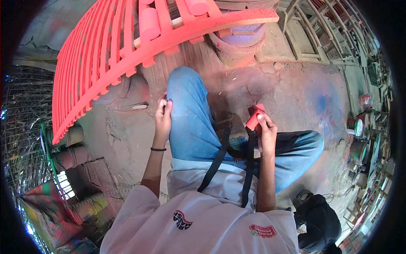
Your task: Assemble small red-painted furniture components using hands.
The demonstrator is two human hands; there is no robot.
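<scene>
My right hand (267, 129) pinches a small folded red sheet (255, 117) between thumb and fingers, above my bent right leg. The sheet looks like sandpaper, with a darker inner face. Against the outer side of my raised left knee (186, 91), my left hand (163, 115) is curled closed. Its fingertips are partly hidden, and whatever they grip cannot be made out. In front of me stands a large red slatted wooden piece (182, 37) with a long curved rail. Red cylinders (149, 24) sit among its slats. Neither hand touches it.
A round container with a purple top (243, 40) stands beneath the rail's right end. Wooden frames (300, 34) lean at the far right. Paint cans (355, 127) line the right side, and a black bag (320, 220) lies by my right hip. Stained containers (72, 156) stand at left.
</scene>
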